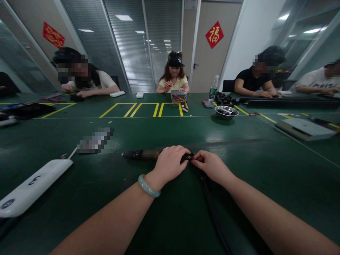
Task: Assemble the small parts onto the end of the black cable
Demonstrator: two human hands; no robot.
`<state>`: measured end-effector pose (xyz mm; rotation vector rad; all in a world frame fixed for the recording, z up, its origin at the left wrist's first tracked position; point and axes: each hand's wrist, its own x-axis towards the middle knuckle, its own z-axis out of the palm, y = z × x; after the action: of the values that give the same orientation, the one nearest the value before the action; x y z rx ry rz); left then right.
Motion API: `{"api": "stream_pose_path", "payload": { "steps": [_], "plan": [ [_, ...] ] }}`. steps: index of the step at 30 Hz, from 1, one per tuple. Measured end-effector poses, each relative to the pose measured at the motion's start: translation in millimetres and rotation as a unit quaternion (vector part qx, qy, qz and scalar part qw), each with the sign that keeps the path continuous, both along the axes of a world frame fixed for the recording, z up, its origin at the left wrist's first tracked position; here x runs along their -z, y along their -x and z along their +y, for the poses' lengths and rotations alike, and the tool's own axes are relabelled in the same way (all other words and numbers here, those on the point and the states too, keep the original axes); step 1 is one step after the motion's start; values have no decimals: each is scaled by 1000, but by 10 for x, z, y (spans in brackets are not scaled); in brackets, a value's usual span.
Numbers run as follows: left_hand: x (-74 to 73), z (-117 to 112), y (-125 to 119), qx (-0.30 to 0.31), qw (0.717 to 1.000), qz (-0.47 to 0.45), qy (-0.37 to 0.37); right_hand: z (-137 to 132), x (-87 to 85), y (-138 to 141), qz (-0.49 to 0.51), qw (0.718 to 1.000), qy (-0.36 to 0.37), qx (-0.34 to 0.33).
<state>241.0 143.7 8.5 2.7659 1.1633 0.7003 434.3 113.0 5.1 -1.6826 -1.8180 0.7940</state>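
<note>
Head view, 1 of 1. The left hand is closed over the rear part of a dark cylindrical tool, which lies on the green table with its narrow tip pointing out to the left of that hand. The right hand has its thumb and fingertips pinched on the tool's rear end; which small part sits between them is too small to tell. A black cable runs from beneath the right hand toward the wearer; whether it joins the tool is hidden.

Handling, as judged: the tool appears rigid and moderately heavy, its rounded barrel liable to roll. The brownish mid-section, just left of the left hand, looks the better grip; the rear end, with its small parts, seems the more delicate. The cable should flex but may drag.

Containers: beyond the right hand, 1 metal bowl holds dark pieces, not identifiable. Behind it stands 1 bottle; contents cannot be told. Well beyond the left hand, 1 grey case has coloured wires hanging at its front; its interior is not visible.
</note>
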Motion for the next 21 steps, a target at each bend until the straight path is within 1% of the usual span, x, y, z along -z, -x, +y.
{"api": "stream_pose_path", "payload": {
  "steps": [8,14,21],
  "plan": [
    [5,-13,-10,-18,1000,-1,1,6,20,2,0,1000,5,4],
    [8,-3,0,-1,1000,-4,0,1,15,-3,0,1000,-1,-2],
    [8,-3,-4,-6,1000,-10,0,-2,12,0,0,1000,-4,-2]
  ]
}}
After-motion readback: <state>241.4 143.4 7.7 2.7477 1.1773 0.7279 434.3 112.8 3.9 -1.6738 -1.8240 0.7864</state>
